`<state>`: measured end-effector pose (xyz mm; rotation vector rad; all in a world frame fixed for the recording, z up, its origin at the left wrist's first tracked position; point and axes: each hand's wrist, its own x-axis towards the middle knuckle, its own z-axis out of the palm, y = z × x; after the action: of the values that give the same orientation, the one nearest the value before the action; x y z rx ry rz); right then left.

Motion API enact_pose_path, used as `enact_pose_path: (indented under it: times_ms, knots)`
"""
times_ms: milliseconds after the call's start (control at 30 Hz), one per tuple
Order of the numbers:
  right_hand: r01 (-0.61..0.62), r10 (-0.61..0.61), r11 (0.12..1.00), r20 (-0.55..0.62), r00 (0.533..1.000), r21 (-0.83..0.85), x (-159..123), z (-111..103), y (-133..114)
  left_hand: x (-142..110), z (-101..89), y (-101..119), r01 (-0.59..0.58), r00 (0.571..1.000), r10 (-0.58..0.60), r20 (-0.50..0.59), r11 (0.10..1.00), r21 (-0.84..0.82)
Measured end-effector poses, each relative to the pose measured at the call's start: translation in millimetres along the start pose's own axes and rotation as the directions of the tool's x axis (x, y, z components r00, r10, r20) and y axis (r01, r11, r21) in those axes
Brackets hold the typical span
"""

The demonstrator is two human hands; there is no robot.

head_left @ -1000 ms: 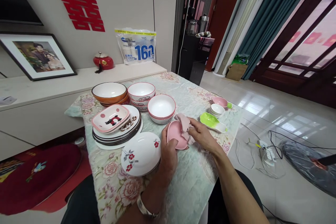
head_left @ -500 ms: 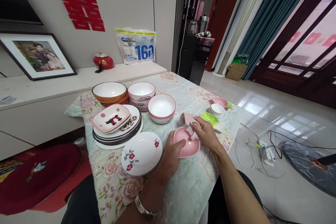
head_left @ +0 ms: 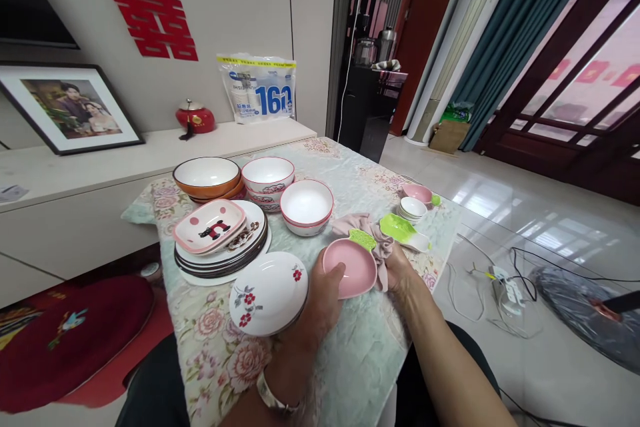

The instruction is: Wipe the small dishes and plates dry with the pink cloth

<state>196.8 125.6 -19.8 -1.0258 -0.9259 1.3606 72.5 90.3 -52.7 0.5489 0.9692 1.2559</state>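
Note:
A small pink bowl (head_left: 356, 273) with a green leaf-shaped handle is gripped at its left side by my left hand (head_left: 324, 293), thumb over the rim. My right hand (head_left: 397, 267) is closed on a pale pink cloth (head_left: 383, 250), which lies behind and against the bowl's right side; its fingertips are hidden by the cloth. Just left of my left hand sits a white plate with red flowers (head_left: 270, 293). Beyond my right hand lies a green and white leaf-handled dish (head_left: 400, 228).
At the left stand stacked plates (head_left: 220, 263) topped by a pink-rimmed square dish (head_left: 210, 225). Behind them are orange bowls (head_left: 207, 177) and red-rimmed bowls (head_left: 307, 203). Small white bowls (head_left: 413, 208) and another pink bowl (head_left: 417, 193) stand near the right edge of the flowered tablecloth (head_left: 210, 347).
My right hand has moved with the cloth from inside the bowl to behind its right side. The bowl's green handle now shows, and the cloth is spread wider.

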Motion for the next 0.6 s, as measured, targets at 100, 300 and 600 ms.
enact_pose_path:
  times_ms: [100, 300, 600]
  knots:
    - [-0.077, 0.071, 0.993, 0.08, 0.994, 0.084, -4.7, 0.1, -0.7, -3.0, 1.3, 5.2, 0.104, 0.994, -0.101, 0.027, 0.99, -0.098]
    - [-0.117, 0.109, 0.989, 0.093, 0.99, 0.094, -8.0, -2.6, 2.4, -6.2, 1.5, 7.1, 0.248, 0.959, -0.219, 0.181, 0.956, -0.159]
    - [-0.041, 0.052, 0.985, 0.059, 0.997, -0.169, -16.8, -5.5, -9.8, 8.4, 2.4, -3.7, -0.083, 0.986, 0.069, -0.151, 0.993, -0.084]
